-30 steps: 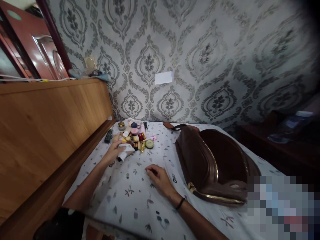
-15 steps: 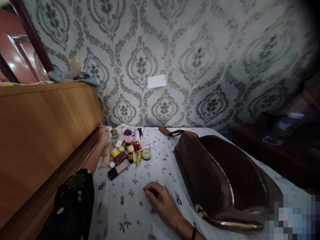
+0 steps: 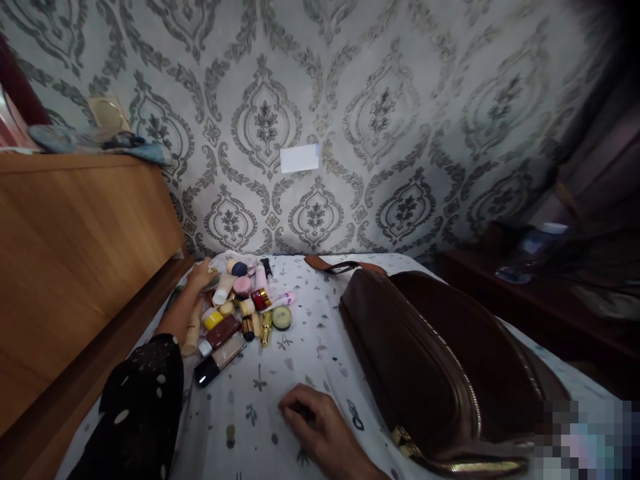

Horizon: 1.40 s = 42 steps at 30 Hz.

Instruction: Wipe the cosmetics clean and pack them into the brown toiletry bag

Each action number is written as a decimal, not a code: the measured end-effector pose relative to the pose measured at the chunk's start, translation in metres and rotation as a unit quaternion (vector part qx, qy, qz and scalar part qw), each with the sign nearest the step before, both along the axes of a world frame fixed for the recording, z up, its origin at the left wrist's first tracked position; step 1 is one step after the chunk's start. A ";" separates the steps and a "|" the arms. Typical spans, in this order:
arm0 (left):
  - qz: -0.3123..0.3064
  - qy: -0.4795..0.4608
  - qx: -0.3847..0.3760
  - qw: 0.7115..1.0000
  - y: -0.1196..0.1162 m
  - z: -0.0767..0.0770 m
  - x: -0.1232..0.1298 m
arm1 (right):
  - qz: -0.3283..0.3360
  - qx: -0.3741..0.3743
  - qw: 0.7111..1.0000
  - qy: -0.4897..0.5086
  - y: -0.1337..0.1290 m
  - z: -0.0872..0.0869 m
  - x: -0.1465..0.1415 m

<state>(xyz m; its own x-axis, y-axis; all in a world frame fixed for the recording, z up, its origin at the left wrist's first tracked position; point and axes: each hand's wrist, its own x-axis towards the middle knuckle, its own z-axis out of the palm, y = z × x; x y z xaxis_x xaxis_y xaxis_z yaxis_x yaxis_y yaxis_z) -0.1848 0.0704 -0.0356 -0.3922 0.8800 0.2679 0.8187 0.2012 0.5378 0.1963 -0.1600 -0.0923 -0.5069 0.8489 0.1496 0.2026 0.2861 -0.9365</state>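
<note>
At the back left of a pile of cosmetics, my left hand (image 3: 201, 275) reaches down with its fingers bent, partly over a small jar (image 3: 215, 277). Its fingertips are hidden, so what it grips cannot be made out. Around it lie a white tube (image 3: 223, 291), a pink-lidded jar (image 3: 243, 287), a beige tube (image 3: 191, 333), a dark red bottle (image 3: 223, 332), a foundation bottle (image 3: 221, 359) with a black cap, and a round green container (image 3: 281, 318). My right hand (image 3: 320, 423) rests on the sheet in front, its fingers curled together with nothing visible in them.
A large brown bag (image 3: 425, 367) with gold zips lies on the right of the patterned sheet (image 3: 300, 347). A wooden panel (image 3: 85, 253) borders the left side. The papered wall (image 3: 360, 200) rises behind. A clear bottle (image 3: 533, 253) stands at far right.
My left hand has shifted right against the pile and now partly covers the small jar. The view has turned slightly right. My right hand stays curled on the sheet.
</note>
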 end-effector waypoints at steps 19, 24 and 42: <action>-0.257 -0.365 0.030 0.894 -0.237 0.031 0.147 | -0.063 0.103 0.991 0.059 -0.006 0.004 -0.002; -0.284 -0.339 -0.004 0.897 -0.287 0.008 0.199 | -0.007 0.136 0.991 -0.006 -0.008 0.003 -0.006; -0.283 -0.177 -0.007 0.943 -0.259 0.011 0.178 | 0.015 0.122 0.990 -0.067 -0.012 0.005 -0.007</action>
<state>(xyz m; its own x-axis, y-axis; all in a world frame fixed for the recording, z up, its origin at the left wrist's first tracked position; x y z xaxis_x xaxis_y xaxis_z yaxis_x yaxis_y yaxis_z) -0.0073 -0.1883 -0.0245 0.0776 0.9779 0.1943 0.5666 -0.2037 0.7984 0.1894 -0.1716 -0.0872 -0.5605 0.7805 0.2770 0.3092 0.5075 -0.8043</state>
